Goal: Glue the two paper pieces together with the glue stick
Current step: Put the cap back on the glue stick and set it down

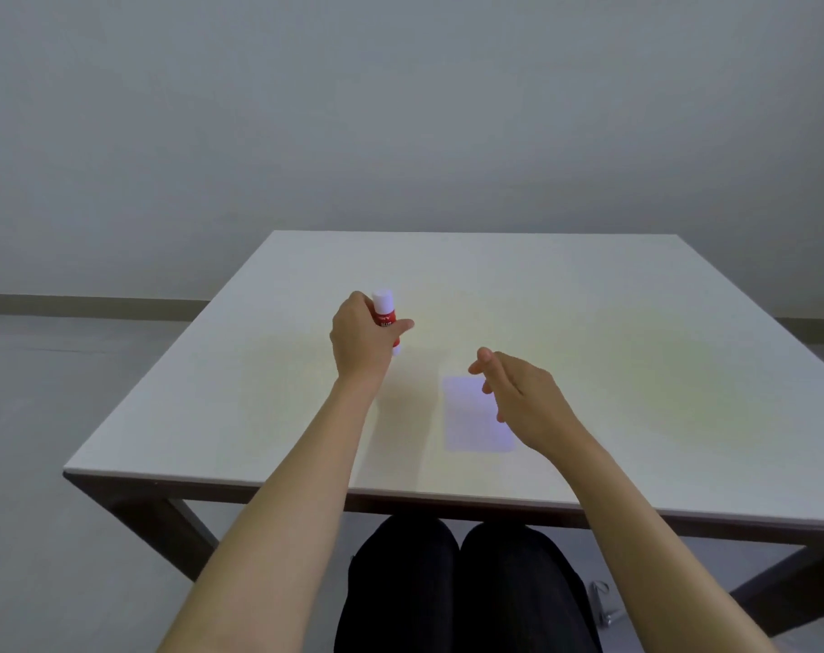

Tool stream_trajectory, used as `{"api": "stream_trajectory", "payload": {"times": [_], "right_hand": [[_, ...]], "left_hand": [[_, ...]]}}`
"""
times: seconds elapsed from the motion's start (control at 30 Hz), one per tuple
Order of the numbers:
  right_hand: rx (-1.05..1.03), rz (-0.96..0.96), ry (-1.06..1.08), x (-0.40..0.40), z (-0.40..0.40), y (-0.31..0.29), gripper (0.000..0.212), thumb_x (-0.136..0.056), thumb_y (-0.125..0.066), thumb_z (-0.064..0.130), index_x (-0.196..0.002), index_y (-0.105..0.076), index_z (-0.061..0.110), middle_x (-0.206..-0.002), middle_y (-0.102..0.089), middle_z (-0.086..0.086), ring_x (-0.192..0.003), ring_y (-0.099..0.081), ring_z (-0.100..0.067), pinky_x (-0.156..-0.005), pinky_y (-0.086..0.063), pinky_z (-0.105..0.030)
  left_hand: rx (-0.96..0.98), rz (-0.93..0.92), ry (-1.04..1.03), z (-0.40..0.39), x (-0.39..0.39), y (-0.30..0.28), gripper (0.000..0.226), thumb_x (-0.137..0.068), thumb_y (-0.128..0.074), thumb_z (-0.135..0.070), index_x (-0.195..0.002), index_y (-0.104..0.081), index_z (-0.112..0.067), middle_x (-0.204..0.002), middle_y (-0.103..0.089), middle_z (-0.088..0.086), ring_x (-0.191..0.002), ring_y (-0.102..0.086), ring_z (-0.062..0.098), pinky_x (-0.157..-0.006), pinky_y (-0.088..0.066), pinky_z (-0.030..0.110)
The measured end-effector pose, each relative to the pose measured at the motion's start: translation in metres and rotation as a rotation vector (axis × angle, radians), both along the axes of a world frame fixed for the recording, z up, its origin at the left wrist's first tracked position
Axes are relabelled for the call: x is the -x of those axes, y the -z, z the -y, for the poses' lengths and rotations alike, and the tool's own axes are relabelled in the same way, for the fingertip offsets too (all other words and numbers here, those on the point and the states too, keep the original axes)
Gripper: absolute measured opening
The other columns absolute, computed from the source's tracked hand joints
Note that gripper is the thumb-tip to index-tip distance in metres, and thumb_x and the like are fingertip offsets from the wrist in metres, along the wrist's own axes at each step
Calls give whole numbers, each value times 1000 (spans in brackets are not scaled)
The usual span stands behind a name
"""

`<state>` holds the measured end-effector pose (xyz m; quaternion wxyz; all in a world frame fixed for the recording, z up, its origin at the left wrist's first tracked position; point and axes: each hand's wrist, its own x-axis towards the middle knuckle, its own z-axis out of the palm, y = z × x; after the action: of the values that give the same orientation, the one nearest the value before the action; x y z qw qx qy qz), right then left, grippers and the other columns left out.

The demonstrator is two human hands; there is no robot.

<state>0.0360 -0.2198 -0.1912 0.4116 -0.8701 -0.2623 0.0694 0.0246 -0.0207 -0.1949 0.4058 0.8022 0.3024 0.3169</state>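
My left hand (360, 339) grips a glue stick (385, 315) with a red label and a white cap, held upright over the table, cap still on. A pale lilac paper piece (471, 419) lies flat on the white table (589, 322), near the front edge. My right hand (513, 388) hovers over the paper's far right corner with fingers apart and holds nothing. I make out only one sheet; whether a second lies under it I cannot tell.
The table's front edge (306, 485) runs just above my knees (447, 582). Grey floor lies to the left, and a plain wall stands behind. A small metal part (605, 605) shows near the floor under the table at right.
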Motion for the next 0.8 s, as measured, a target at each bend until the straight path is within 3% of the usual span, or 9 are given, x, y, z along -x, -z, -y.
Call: {"api": "stream_trajectory", "payload": {"times": [0.07, 0.13, 0.37, 0.6, 0.67, 0.73, 0.8], "right_hand": [[28, 32, -18, 0, 5, 2, 61, -97, -24, 50, -108, -59, 1, -99, -64, -14, -84, -59, -36, -86, -47, -45], [36, 38, -32, 0, 9, 2, 61, -97, -24, 50, -108, -57, -1, -105, -62, -20, -87, -59, -37, -87, -47, -45], [153, 8, -183, 4, 13, 3, 52, -96, -24, 54, -112, -60, 20, -104, -61, -4, -94, -57, -21, -89, -45, -38], [218, 12, -215, 11, 14, 1, 49, -95, -26, 56, -124, -56, 29, -117, -59, 1, -108, -54, -17, -96, -42, -35], [261, 31, -208, 9, 17, -1, 49, -95, -26, 56, -122, -56, 29, -116, -58, 1, -107, -54, -18, -95, -42, -36], [279, 46, -189, 10, 20, -4, 49, -94, -26, 57, -122, -55, 29, -116, -58, 1, -106, -54, -19, -94, -42, -36], [280, 57, -169, 10, 19, -9, 51, -94, -26, 58, -123, -55, 28, -118, -58, 0, -106, -55, -20, -95, -43, -37]], "left_hand": [[14, -5, -6, 0, -8, 5, 40, -67, -81, -27, -82, -50, -7, -88, -65, 11, -82, -61, 29, -65, -42, 33], [12, -7, -6, 2, -13, 11, 40, -67, -81, -27, -81, -50, -7, -88, -65, 11, -81, -61, 29, -66, -44, 35], [-35, -14, -12, 4, -15, 30, 39, -68, -80, -29, -79, -47, -10, -85, -63, 9, -78, -57, 27, -62, -37, 31], [-18, -99, -15, 6, -11, 39, 44, -67, -80, -32, -92, -55, -5, -94, -64, 11, -89, -61, 30, -67, -44, 34], [-3, -150, 22, 6, -11, 37, 67, -64, -82, -38, -115, -53, -5, -111, -61, 11, -105, -59, 31, -78, -47, 36], [3, -240, 95, 9, -8, 33, 114, -59, -82, -50, -147, -21, -9, -138, -44, 14, -126, -47, 32, -94, -44, 41], [-9, -250, 115, 12, -3, 26, 134, -58, -77, -61, -150, 7, -13, -152, -23, 15, -138, -31, 32, -103, -38, 44]]}}
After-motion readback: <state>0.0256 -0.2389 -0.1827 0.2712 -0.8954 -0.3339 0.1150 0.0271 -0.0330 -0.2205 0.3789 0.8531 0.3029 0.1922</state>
